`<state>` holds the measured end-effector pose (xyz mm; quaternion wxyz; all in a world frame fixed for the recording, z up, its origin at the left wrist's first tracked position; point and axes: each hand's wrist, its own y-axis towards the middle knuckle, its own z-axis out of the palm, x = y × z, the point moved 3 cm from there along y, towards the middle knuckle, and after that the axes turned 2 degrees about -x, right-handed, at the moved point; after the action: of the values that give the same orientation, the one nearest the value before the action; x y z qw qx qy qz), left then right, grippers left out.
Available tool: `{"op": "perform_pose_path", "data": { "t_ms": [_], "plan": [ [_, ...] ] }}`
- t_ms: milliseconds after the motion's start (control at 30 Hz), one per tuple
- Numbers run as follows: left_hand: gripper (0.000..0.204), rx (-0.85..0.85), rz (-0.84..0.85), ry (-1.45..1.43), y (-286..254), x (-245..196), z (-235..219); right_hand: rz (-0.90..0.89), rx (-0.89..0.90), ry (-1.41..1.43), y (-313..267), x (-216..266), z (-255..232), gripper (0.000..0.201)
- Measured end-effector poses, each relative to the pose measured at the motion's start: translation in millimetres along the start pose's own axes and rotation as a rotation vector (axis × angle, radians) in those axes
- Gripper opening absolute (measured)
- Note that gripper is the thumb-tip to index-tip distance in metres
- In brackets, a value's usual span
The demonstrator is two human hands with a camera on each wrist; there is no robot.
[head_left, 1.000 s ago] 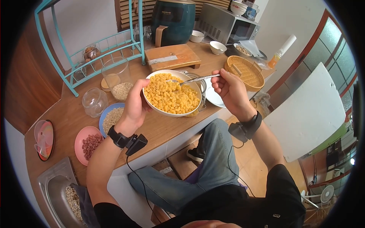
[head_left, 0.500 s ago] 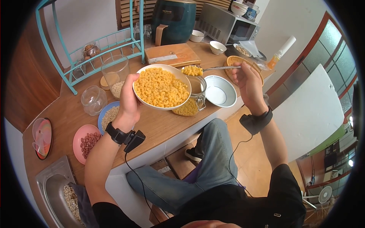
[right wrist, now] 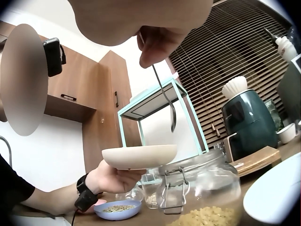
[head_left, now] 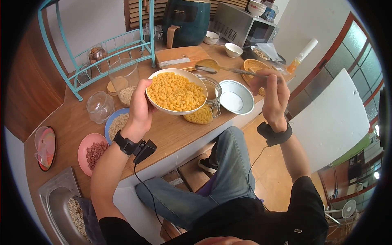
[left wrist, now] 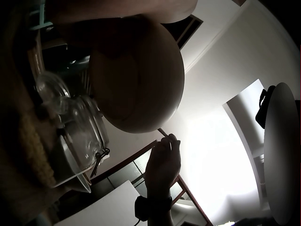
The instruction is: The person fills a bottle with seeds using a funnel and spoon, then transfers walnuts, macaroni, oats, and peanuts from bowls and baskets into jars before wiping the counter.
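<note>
My left hand grips a white bowl heaped with yellow elbow macaroni, its thumb at the rim. The bowl is held above the counter, tipped slightly. Between the thumb and fingers of my right hand is the handle of a metal spoon. The spoon's head hangs above the bowl's right side with no macaroni on it. A clip-top glass jar stands just right of the bowl, partly hidden behind it in the head view, with macaroni in its bottom.
Right of the jar sits a white dish, near a woven basket. A wooden board lies behind. To the left are a tall clear container, a glass jar, a blue plate of grain and a pink plate of peanuts.
The spoon has come out of the bowl's macaroni and moved right with a load on it; that load is now gone and the spoon has turned. The bowl has shifted left.
</note>
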<state>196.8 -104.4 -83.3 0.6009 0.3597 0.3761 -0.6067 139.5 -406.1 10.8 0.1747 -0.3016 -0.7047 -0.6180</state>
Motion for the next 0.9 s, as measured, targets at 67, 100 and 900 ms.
{"op": "perform_pose_path", "data": {
  "t_ms": [67,100,900],
  "plan": [
    [0.035,0.012,-0.007,0.007,-1.3,1.2,1.9,0.016,0.109,-0.030,2.0,5.0,9.5,0.032],
    [0.035,-0.003,-0.005,0.004,-3.8,0.7,5.0,0.022,0.165,-0.045,2.3,5.9,12.6,0.032],
    [0.033,0.071,-0.083,0.019,-9.0,-0.3,8.4,0.811,-0.068,0.537,-2.7,-49.3,28.3,0.028]
  ]
}}
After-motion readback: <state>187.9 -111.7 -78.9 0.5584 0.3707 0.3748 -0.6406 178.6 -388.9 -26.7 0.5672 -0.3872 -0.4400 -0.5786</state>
